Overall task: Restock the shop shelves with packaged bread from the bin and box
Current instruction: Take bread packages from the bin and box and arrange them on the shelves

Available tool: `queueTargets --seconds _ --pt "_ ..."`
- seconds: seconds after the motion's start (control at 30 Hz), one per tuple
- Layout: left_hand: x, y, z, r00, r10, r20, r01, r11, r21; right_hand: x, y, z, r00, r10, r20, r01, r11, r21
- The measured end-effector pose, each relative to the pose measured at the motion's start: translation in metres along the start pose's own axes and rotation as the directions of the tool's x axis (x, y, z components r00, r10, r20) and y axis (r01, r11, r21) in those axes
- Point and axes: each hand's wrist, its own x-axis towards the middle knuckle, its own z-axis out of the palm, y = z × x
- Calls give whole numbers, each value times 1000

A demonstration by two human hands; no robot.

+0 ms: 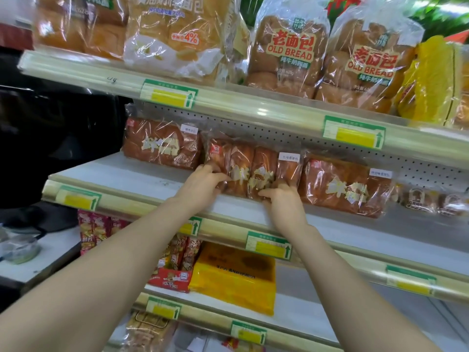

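Left hand [203, 185], right hand [284, 203] on bread pack [245, 163]

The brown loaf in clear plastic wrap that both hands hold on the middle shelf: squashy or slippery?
Probably soft: the brown loaf in clear plastic wrap shows puffy lobes. Its glossy, wrinkled film may slip under the left hand and right hand. Likely light, being airy bread.

Brown clear-wrapped bread loaf [243, 171] stood on white metal middle shelf [142, 179], between left loaf [162, 146] and right loaf [342, 186]. Left hand [203, 184] gripped its left end, right hand [284, 201] its lower right. Yellow plastic packet [236, 278] lay on shelf below.
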Motion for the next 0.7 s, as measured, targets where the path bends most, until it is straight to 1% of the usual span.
queueTargets --seconds 0.1,0.2,0.33,0.47,0.57,0.63,0.7 --pt "-13 7 -5 995 14 -100 -17 1000 -22 -4 -8 -3 1000 -4 -26 5 1000 14" --pt "-31 12 -11 976 -12 -216 4 999 -35 -8 -22 -5 987 -71 -147 84 993 84" --pt "-68 11 -19 938 -136 -320 127 991 -49 -18 -47 -1 952 -176 -251 220 963 159" --pt "-120 3 -26 891 -265 -370 262 963 -59 -40 -79 8 915 -288 -282 359 901 245" --pt "-164 0 -29 860 -323 -396 349 937 -9 -66 -102 21 863 -395 -316 485 823 296" --pt "-194 -2 -31 841 -365 -400 399 917 3 -84 -117 34 838 -440 -322 535 778 330" --pt "-224 -4 -31 807 -446 -387 479 878 -13 -101 -132 50 817 -482 -317 574 732 367"
